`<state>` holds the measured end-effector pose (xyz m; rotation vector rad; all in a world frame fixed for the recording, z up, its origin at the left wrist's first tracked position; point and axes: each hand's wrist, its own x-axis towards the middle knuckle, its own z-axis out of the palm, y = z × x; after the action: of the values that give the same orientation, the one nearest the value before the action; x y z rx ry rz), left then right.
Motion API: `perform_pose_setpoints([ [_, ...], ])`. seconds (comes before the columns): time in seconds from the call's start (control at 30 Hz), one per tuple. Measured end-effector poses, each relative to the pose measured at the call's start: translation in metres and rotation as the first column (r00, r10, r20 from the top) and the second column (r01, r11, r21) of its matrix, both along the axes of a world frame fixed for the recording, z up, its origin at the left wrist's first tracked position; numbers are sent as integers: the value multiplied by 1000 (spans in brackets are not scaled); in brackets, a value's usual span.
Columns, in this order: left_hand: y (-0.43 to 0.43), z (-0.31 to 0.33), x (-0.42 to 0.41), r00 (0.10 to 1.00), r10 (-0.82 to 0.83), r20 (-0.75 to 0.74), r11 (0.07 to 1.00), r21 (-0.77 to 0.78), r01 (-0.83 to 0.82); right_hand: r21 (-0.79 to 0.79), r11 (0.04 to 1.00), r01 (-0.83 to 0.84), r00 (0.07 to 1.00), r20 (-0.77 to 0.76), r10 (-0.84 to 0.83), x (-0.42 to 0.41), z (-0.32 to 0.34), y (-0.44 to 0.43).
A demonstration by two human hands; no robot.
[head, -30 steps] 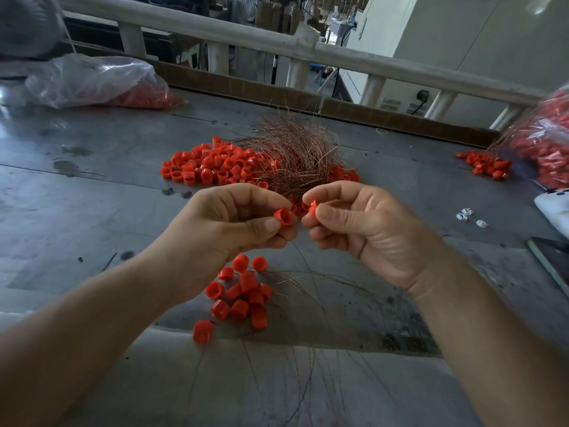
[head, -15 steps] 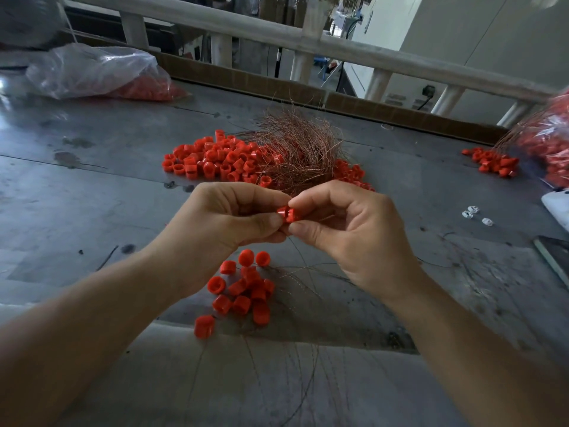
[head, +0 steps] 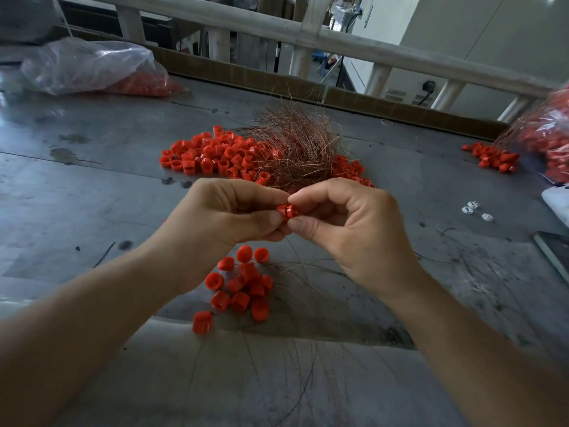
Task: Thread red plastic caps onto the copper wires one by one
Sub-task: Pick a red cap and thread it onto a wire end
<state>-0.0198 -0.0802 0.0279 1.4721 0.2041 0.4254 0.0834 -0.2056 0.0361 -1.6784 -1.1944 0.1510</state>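
Head view: left hand (head: 228,217) and right hand (head: 354,229), apart earlier, now meet, both pinching red cap (head: 288,211).

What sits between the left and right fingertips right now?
A small red plastic cap, pinched from both sides by the left hand and the right hand. This shows in the head view.

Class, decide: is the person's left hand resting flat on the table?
No, the left hand is raised and pinches a red cap together with the right hand.
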Motion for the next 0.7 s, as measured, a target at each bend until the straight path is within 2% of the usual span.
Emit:
perform_pose_setpoints([
  [0.4, 0, -2, -1, 1000, 13, -21, 1000, 17, -13, 14, 1000, 13, 1000, -11, -13, -1, -3, 1],
  [0.57, -1, -3, -2, 999, 36, -27, 997, 69, -34, 25, 1000, 11, 999, -40, -10, -2, -3, 1],
  [0.7, -2, -2, -4, 999, 20, -32, 996, 85, -17, 27, 999, 26, 999, 41, -27, -5, -5, 0],
])
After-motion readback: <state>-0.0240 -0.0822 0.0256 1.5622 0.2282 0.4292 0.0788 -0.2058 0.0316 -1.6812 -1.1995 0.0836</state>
